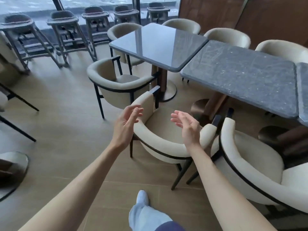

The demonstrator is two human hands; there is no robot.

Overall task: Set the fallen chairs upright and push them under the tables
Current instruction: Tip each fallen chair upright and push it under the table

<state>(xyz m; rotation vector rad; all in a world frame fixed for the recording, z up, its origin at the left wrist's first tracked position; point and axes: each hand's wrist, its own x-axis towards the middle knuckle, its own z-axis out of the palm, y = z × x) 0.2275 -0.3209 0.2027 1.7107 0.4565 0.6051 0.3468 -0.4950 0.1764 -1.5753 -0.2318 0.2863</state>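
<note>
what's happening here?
A person is tidying a dining room. Both hands, left hand and right hand, are open above the cream armchair in front of them, holding nothing. That chair stands upright but isn't yet tucked under the grey table.

This was a restaurant or café dining room. Square dark stone-topped surfaces (160, 45) on round pedestal bases (168, 93) stood pushed end to end in a row, the nearer one speckled grey (238, 75). Matching cream tub chairs (116, 80) with black frames ringed them on both sides, several tucked in along the far edge (228, 38). Along the full-height windows (93, 4) stood a line of wooden children's high chairs (66, 30) with trays, the kind an eatery keeps for guests. The floor (66, 114) was laid in pale wood-look planks, and brown panelled walls (250, 14) closed the far side.
</note>
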